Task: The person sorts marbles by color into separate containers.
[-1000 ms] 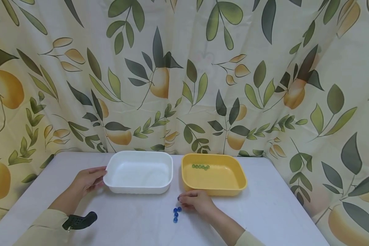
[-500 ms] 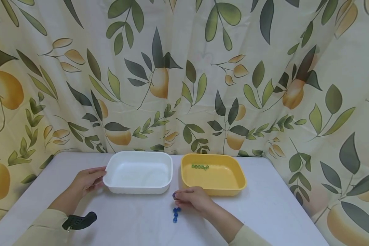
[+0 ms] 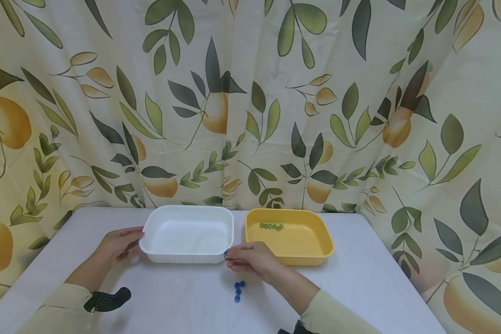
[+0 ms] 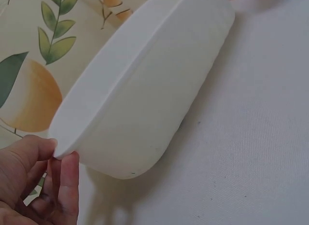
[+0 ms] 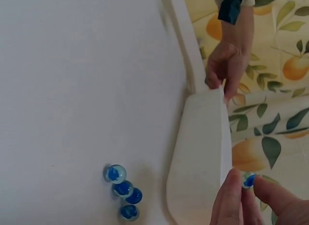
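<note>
My left hand [image 3: 118, 245] pinches the left rim of a white plastic tub [image 3: 187, 234]; in the left wrist view, thumb and fingers [image 4: 67, 172] meet at the tub's corner. A clear glass marble with a blue swirl [image 5: 248, 180] sits between the thumb and fingers of my right hand [image 3: 254, 260]. That hand is at the white tub's front right corner, with the marble beside the rim in the head view. Several more blue marbles [image 3: 238, 291] lie close together on the table in front of the tubs. The right palm is hidden.
To the right of the white tub stands a yellow tub [image 3: 292, 245], with several green marbles [image 3: 271, 227] lined up inside near its back left. Both stand on a white-covered table [image 3: 171, 297]. A leaf-and-fruit patterned curtain [image 3: 242, 111] hangs behind the table.
The right hand has moved left and a little away from me, carrying its marble from beside the loose marbles to the white tub's corner. The left hand stays on the rim.
</note>
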Tool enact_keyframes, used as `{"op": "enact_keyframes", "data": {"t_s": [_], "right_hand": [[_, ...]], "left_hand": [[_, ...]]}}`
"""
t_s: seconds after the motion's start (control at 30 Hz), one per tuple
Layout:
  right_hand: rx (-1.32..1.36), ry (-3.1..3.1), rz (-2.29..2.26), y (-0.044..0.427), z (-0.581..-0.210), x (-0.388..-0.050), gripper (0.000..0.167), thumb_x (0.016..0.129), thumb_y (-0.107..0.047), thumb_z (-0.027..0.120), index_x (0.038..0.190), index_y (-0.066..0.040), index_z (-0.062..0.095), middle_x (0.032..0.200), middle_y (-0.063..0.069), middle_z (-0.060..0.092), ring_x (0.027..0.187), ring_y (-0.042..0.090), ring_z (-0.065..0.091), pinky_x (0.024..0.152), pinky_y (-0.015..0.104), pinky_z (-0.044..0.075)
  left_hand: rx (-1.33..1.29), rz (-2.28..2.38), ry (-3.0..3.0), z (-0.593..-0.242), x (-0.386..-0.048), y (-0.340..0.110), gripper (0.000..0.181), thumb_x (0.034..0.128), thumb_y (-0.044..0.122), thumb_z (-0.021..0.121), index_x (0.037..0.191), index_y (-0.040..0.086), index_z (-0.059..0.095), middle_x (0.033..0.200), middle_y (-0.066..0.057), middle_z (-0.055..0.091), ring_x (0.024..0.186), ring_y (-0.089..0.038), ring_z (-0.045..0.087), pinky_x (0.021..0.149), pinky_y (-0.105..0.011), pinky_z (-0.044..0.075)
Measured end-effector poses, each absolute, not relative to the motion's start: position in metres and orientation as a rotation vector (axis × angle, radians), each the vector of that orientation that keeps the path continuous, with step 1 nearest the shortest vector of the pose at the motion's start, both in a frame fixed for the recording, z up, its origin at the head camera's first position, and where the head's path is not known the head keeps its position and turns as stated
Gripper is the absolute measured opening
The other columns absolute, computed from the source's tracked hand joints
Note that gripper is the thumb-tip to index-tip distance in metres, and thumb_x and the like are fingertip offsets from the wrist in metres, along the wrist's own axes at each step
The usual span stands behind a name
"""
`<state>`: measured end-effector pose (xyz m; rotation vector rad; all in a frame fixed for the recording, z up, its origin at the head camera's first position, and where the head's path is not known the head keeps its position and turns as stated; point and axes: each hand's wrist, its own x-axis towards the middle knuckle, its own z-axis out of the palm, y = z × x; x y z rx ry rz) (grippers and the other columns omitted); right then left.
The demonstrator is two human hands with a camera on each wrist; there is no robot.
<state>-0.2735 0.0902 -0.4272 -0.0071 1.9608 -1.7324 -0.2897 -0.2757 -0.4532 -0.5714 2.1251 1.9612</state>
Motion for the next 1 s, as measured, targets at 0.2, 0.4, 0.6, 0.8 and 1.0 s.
{"op": "enact_keyframes", "data": {"t_s": [0.2,0.4,0.6,0.8,1.0], "right_hand": [[-0.026,1.97,-1.742,0.079,-0.422,-0.28,0.028,0.092,-0.018,0.069,0.114,0.0,0.071,0.107,0.019,0.073,0.093,0.023,0.074,0.079,0.026,0.059],[0.001,1.956,-1.761,0.071,-0.42,-0.287,0.027,0.093,-0.016,0.068,0.113,0.001,0.071,0.109,0.019,0.072,0.09,0.021,0.074,0.08,0.026,0.059],[0.081,1.941,-1.777,0.064,-0.421,-0.297,0.023,0.091,-0.015,0.07,0.109,0.001,0.072,0.104,0.019,0.073,0.087,0.02,0.074,0.08,0.024,0.058],[0.169,1.947,-1.767,0.056,-0.421,-0.307,0.024,0.089,-0.013,0.072,0.108,0.002,0.071,0.091,0.012,0.075,0.082,0.019,0.075,0.075,0.022,0.058],[0.248,1.972,-1.742,0.047,-0.419,-0.317,0.025,0.09,-0.014,0.072,0.11,0.002,0.07,0.092,0.011,0.075,0.082,0.018,0.075,0.075,0.02,0.057]], "left_hand": [[-0.58,1.957,2.132,-0.454,-0.29,-0.276,0.052,0.0921,0.018,0.069,0.137,-0.003,0.053,0.079,0.013,0.066,0.072,-0.006,0.065,0.075,-0.028,0.06],[-0.579,1.96,2.128,-0.454,-0.29,-0.276,0.054,0.092,0.018,0.07,0.137,-0.004,0.052,0.08,0.013,0.065,0.072,-0.005,0.065,0.076,-0.029,0.06],[-0.573,1.975,2.117,-0.455,-0.29,-0.275,0.051,0.0921,0.018,0.069,0.136,-0.003,0.054,0.08,0.012,0.066,0.072,-0.006,0.066,0.075,-0.029,0.06],[-0.574,1.999,2.095,-0.454,-0.289,-0.275,0.051,0.0919,0.016,0.069,0.136,-0.004,0.053,0.08,0.012,0.066,0.072,-0.006,0.066,0.078,-0.03,0.06],[-0.587,1.977,2.104,-0.453,-0.29,-0.275,0.056,0.0925,0.018,0.069,0.14,-0.004,0.049,0.079,0.012,0.066,0.072,-0.006,0.066,0.077,-0.03,0.06]]}}
